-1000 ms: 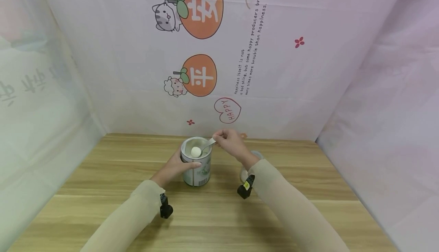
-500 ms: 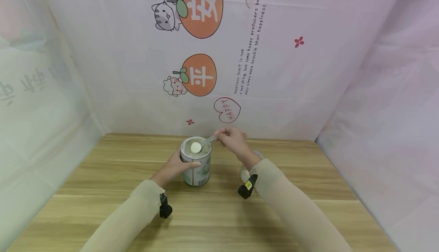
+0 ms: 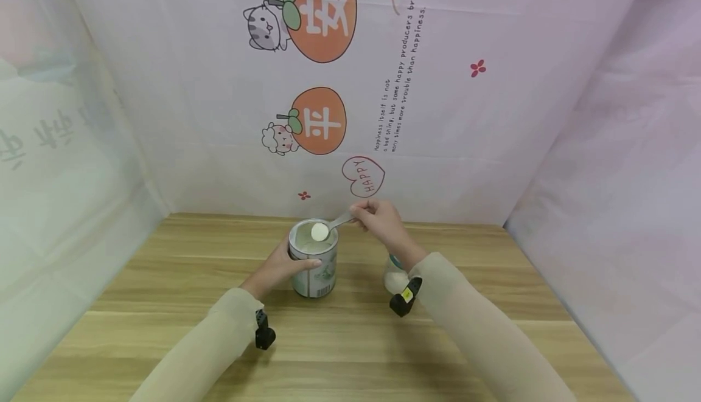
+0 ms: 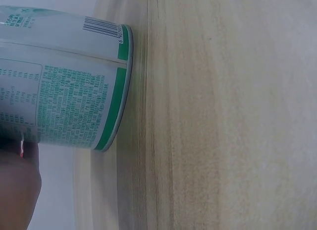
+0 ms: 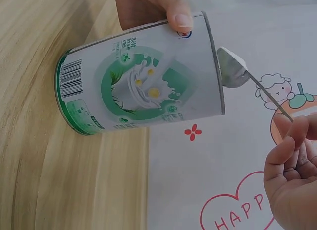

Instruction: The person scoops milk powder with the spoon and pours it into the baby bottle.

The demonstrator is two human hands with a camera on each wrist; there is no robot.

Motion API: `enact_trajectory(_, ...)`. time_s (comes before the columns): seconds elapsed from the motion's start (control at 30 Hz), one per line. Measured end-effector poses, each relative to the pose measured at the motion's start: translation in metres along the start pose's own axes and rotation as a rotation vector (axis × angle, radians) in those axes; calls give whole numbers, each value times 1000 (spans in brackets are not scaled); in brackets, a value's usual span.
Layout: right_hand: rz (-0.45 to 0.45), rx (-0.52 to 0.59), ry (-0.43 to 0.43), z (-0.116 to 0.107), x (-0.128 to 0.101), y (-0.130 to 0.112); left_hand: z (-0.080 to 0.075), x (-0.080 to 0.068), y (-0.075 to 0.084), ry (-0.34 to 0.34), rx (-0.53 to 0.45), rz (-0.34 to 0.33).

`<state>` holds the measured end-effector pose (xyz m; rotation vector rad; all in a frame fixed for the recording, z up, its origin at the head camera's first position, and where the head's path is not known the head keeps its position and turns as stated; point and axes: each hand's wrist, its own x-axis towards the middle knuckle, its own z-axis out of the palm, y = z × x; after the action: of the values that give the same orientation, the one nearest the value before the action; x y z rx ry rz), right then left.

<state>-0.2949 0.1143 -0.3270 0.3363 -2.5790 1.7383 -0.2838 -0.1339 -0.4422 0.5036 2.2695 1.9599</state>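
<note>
An open white-and-green tin can (image 3: 314, 265) (image 4: 59, 86) (image 5: 143, 84) stands on the wooden table (image 3: 339, 335). My left hand (image 3: 282, 263) grips the can's side, thumb (image 5: 178, 14) near the rim. My right hand (image 3: 378, 218) (image 5: 292, 175) pinches the handle of a metal spoon (image 3: 331, 225) (image 5: 235, 69). The spoon's bowl is heaped with white powder (image 3: 319, 231) and hangs just above the can's rim, on its right side. White powder fills the can.
A clear glass jar (image 3: 395, 275) with white powder in its bottom stands right of the can, partly hidden by my right forearm. A printed cloth backdrop (image 3: 350, 86) closes the back and both sides of the table.
The right hand has lifted the loaded spoon out of the can and moved it up and a little to the right. The left hand and the can have stayed still.
</note>
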Motion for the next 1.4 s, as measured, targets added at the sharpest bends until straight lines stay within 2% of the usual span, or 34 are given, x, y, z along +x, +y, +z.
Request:
enact_trajectory(0.2, 6, -21, 6, -5, -3, -1, 0, 0, 0, -4, -8, 3)
enact_trajectory(0.57, 1, 17, 15, -22, -8, 2, -1, 0, 4, 14, 10, -29)
enact_trajectory(0.73, 19, 23, 34, -33, -13, 4, -1, 1, 1, -1, 3, -16)
enact_trajectory(1.4, 0, 51, 110, -72, -31, 25, 1, -2, 3, 14, 22, -44)
